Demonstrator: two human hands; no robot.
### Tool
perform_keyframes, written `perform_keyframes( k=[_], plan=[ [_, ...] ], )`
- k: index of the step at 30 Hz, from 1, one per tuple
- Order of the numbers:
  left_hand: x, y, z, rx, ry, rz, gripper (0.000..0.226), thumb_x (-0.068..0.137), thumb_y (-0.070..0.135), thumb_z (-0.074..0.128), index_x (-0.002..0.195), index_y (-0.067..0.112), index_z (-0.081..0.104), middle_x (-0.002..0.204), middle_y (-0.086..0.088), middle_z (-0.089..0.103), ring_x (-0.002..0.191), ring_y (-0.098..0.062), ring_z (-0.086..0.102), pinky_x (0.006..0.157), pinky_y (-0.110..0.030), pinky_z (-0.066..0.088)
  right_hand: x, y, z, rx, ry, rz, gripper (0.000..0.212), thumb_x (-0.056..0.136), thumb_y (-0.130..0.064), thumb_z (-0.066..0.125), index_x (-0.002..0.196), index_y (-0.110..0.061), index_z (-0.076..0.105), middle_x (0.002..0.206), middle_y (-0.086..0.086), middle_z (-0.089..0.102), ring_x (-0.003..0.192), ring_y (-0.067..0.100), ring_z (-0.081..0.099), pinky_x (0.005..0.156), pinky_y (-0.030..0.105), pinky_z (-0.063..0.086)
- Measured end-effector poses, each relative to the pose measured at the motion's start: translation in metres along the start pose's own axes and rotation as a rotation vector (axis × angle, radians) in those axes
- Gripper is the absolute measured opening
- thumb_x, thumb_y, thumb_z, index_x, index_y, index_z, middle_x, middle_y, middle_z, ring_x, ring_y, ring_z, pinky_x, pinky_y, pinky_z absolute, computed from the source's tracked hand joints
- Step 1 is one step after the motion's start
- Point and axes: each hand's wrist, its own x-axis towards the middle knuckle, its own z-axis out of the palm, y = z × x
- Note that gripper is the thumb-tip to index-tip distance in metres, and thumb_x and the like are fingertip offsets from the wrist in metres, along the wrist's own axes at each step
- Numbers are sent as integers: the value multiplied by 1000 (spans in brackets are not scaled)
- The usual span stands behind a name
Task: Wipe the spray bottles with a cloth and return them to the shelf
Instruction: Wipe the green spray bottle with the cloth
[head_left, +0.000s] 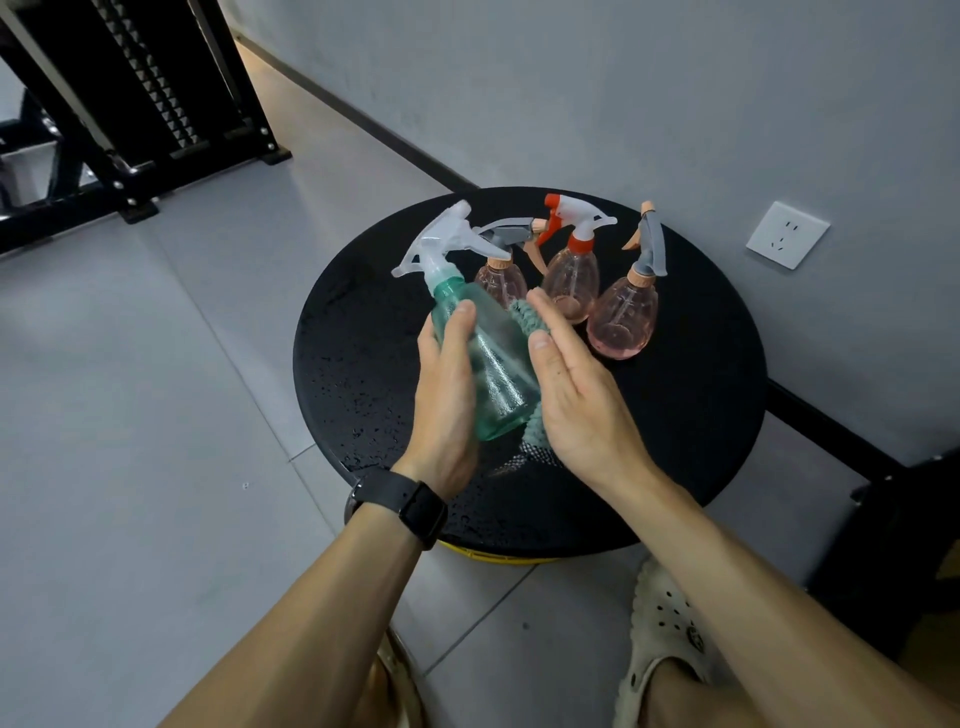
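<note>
Held in the left hand (447, 395), the see-through green plastic spray bottle (488, 358) is wiped above the round black surface (701, 405); the flat right hand (576, 395) presses a green cloth (524, 317). Next, it should be turned.

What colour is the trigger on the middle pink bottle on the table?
Orange-red, on a white spray head; the middle pink bottle shows clearly in the head view.

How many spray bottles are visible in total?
4. A green bottle is held between both hands; three pink bottles stand behind on the round black table: left, middle, right. None seems hidden.
</note>
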Motion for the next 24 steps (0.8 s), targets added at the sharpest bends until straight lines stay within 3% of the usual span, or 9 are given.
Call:
perform_keyframes(
  k=[7, 12, 17, 20, 24],
  plan=[
    [-3, 0, 1, 114, 1, 53, 42, 99, 44, 51, 138, 27, 46, 120, -4, 68, 96, -14, 71, 82, -35, 59, 0, 3, 0, -82, -44, 25, 46, 106, -28, 30, 152, -27, 24, 158, -14, 23, 141, -8, 17, 118, 19, 17],
    [-3, 0, 4, 209, -22, 88, 50, 92, 58, 45, 133, 29, 51, 115, 2, 70, 104, -19, 68, 91, -45, 57, 0, 3, 2, -104, -39, 12, 48, 106, -27, 29, 153, -25, 20, 159, -13, 20, 142, -7, 15, 119, 23, 17],
    [-6, -3, 4, 234, -56, 71, 48, 89, 54, 53, 134, 38, 48, 111, 10, 70, 102, -16, 69, 96, -54, 54, 3, 3, -3, -119, -17, 2, 49, 105, -28, 35, 153, -24, 23, 158, -10, 25, 143, -2, 20, 118, 33, 26],
    [-9, -4, 6, 260, -105, 50, 55, 89, 63, 52, 138, 40, 44, 115, 11, 68, 105, -12, 69, 98, -52, 53, 3, 4, -5, -158, -13, -39, 51, 104, -28, 38, 152, -24, 24, 158, -11, 24, 143, -4, 18, 118, 30, 26],
    [-14, -8, 9, 358, -139, -20, 66, 80, 73, 43, 141, 48, 41, 126, 7, 66, 114, -15, 65, 101, -50, 50, 3, 6, -7, -309, -40, -127, 51, 105, -23, 36, 153, -21, 20, 160, -12, 14, 144, -7, 6, 117, 17, 13]
  ],
)
